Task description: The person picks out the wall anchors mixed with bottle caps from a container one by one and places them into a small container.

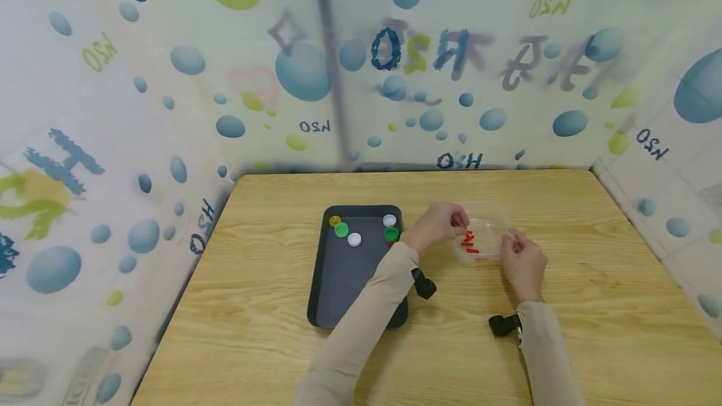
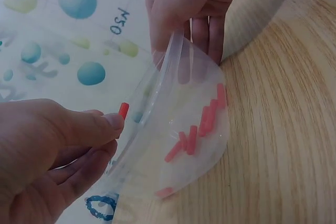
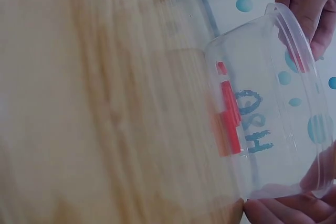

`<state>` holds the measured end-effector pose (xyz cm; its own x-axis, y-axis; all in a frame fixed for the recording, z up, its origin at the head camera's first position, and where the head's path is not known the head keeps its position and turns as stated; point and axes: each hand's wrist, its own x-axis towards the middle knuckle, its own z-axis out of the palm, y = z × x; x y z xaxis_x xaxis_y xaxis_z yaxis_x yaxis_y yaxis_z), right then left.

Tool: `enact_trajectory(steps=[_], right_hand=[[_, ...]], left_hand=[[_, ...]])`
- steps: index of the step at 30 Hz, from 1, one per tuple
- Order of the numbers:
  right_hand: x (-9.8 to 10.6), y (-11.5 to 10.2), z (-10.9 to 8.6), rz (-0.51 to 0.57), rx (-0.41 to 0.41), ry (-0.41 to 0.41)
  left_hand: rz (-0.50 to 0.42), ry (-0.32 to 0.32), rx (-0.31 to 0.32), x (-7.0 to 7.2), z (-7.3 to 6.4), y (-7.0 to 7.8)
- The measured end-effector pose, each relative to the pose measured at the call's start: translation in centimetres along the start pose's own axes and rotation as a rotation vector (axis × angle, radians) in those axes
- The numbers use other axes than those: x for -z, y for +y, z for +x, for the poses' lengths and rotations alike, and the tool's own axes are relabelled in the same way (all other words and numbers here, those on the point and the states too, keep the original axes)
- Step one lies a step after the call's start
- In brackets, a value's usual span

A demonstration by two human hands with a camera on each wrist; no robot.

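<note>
My left hand (image 1: 442, 224) is over the left rim of a clear plastic container (image 2: 202, 66). Between its thumb and finger it pinches a small red stick (image 2: 124, 110), which shows plainly in the left wrist view. On the container's right side, my right hand (image 1: 523, 262) grips the rim, thumb inside and fingers outside. Several more short red sticks (image 3: 229, 114) lie scattered on the container's floor. The container sits on the wooden table.
Left of the container lies a dark tray (image 1: 317, 274). In it are a yellow cap (image 1: 335, 221), a light green cap (image 1: 341, 229), a dark green cap (image 1: 392, 234) and white caps (image 1: 354, 240). My left forearm crosses its right side. Printed curtains stand behind the table.
</note>
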<state>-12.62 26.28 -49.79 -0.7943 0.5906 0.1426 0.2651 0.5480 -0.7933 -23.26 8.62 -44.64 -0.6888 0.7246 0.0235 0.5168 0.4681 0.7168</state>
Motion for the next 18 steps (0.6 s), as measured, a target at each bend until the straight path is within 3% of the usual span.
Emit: enact_trajectory(steps=[9, 18], right_hand=[[0.0, -0.2, -0.1, 0.028, 0.002, -0.014], [-0.2, 0.2, 0.1, -0.002, 0.023, 0.03]], left_hand=[[0.041, 0.006, -0.003, -0.7, 0.7, 0.7], [0.086, 0.003, -0.016, -1.9, 1.4, 0.9]])
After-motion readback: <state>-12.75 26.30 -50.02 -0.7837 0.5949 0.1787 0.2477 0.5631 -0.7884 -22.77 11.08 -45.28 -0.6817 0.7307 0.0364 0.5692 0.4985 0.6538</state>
